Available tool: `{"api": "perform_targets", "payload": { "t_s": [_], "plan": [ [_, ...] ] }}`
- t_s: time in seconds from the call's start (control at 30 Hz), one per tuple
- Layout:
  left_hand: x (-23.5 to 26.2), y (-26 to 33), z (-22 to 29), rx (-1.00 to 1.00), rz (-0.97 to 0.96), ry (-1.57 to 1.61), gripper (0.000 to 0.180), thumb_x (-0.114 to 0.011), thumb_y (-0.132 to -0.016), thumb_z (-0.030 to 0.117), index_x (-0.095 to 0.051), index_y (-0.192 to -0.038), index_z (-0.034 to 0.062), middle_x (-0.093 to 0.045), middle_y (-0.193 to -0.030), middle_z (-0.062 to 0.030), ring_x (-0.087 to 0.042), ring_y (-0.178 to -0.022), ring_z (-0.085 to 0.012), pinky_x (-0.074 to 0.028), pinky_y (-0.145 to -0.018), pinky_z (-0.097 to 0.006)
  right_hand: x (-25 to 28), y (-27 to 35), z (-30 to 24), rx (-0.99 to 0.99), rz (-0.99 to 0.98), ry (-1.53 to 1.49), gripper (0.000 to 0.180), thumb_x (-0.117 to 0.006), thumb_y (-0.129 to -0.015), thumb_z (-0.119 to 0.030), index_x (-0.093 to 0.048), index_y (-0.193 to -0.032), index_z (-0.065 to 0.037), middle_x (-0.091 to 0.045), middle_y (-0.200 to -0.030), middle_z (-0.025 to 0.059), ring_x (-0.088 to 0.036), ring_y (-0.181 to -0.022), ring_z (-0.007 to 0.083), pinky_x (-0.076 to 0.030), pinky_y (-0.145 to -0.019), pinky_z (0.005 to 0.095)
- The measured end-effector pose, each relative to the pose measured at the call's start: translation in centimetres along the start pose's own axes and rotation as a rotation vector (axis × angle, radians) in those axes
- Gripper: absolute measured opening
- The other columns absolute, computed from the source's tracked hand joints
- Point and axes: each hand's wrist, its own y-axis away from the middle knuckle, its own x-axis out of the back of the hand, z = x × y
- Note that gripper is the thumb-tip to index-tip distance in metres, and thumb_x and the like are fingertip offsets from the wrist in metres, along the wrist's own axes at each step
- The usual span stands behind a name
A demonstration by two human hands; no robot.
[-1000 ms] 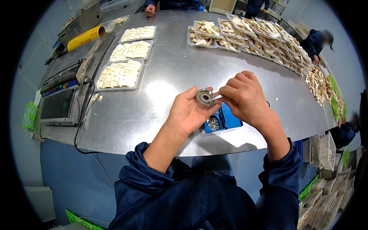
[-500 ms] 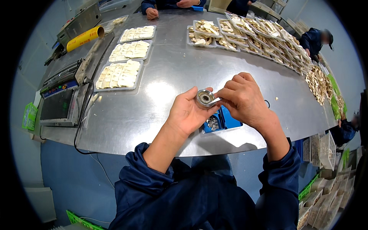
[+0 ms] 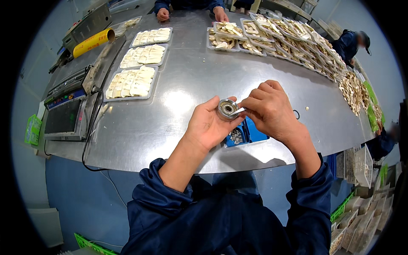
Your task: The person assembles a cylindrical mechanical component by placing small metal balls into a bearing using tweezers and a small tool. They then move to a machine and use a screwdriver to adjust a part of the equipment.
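Above the near part of the steel table, my left hand (image 3: 209, 123) is closed round the edge of a round metal piece (image 3: 225, 106), tipped so its ringed, hollow face shows. My right hand (image 3: 272, 111) pinches a small flat silvery-white strip (image 3: 239, 111), whose tip meets the right rim of the round piece. What the rest of the strip looks like is hidden by the fingers. Beneath both hands lies an open blue case (image 3: 255, 132), partly covered by them. Small grey blocks (image 3: 236, 137) fill its left compartment.
Three trays of pale sliced mushrooms (image 3: 142, 56) line the left side. More trays are stacked (image 3: 272, 36) at the far right, beside a loose heap of slices (image 3: 354, 91). A scale (image 3: 63, 117) and a yellow roll (image 3: 94, 42) stand left; co-workers stand around the table.
My hands and the round metal piece stay almost still. Across the table, a co-worker's hands have moved apart, one now beside the stacked trays.
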Motion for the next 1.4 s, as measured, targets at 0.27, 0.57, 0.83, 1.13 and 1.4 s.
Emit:
{"api": "perform_targets", "payload": {
  "t_s": [0.27,0.57,0.83,1.13,1.4],
  "plan": [
    [1.1,-0.2,0.3,0.056,-0.095,0.037,0.043,-0.027,-0.099,0.028,-0.045,-0.115,-0.0088,-0.052,-0.114,-0.023,-0.05,-0.107,-0.0372,-0.041,-0.098,-0.048,0.0,0.0,0.1,0.013,-0.008,-0.028,0.014,-0.074,-0.064,-0.013,-0.068,-0.076,-0.009,-0.054,-0.064,0.0027,-0.052,-0.068,0.0214,-0.04,-0.074,0.0345],
    [0.3,-0.1,-0.1,0.013,-0.005,0.019,0.041,-0.026,-0.1,0.027,-0.042,-0.115,-0.0066,-0.051,-0.113,-0.0215,-0.05,-0.107,-0.0339,-0.041,-0.099,-0.047,-0.2,0.0,0.0,0.004,-0.011,-0.006,0.019,-0.073,-0.065,-0.014,-0.069,-0.082,-0.01,-0.054,-0.065,0.0026,-0.053,-0.069,0.0209,-0.04,-0.076,0.0347],
    [0.6,-0.1,0.0,0.019,-0.02,0.015,0.041,-0.025,-0.1,0.028,-0.042,-0.115,-0.006,-0.052,-0.114,-0.0202,-0.051,-0.108,-0.0324,-0.04,-0.1,-0.048,0.0,0.0,-0.2,-0.008,-0.056,-0.009,0.024,-0.073,-0.065,-0.014,-0.069,-0.089,-0.013,-0.054,-0.066,0.0022,-0.053,-0.069,0.0208,-0.04,-0.076,0.0344],
    [0.9,0.0,0.3,-0.035,-0.014,0.1,0.045,-0.026,-0.1,0.029,-0.035,-0.124,-0.0082,-0.042,-0.125,-0.0282,-0.041,-0.119,-0.0411,-0.034,-0.104,-0.05,0.4,1.1,-1.7,-0.261,0.179,-0.192,0.013,-0.066,-0.076,-0.011,-0.065,-0.086,-0.003,-0.055,-0.069,0.0095,-0.052,-0.071,0.0257,-0.042,-0.07,0.037],
    [0.2,0.1,-0.1,-0.159,-0.041,0.197,0.051,-0.033,-0.098,0.035,-0.03,-0.128,-0.0067,-0.025,-0.137,-0.0316,-0.025,-0.131,-0.0435,-0.024,-0.11,-0.052,-2.6,5.1,-5.5,-0.525,0.182,-0.446,0.012,-0.069,-0.075,-0.006,-0.059,-0.075,0.001,-0.056,-0.059,0.0116,-0.055,-0.047,0.0237,-0.043,-0.044,0.0302]
  ]
}}
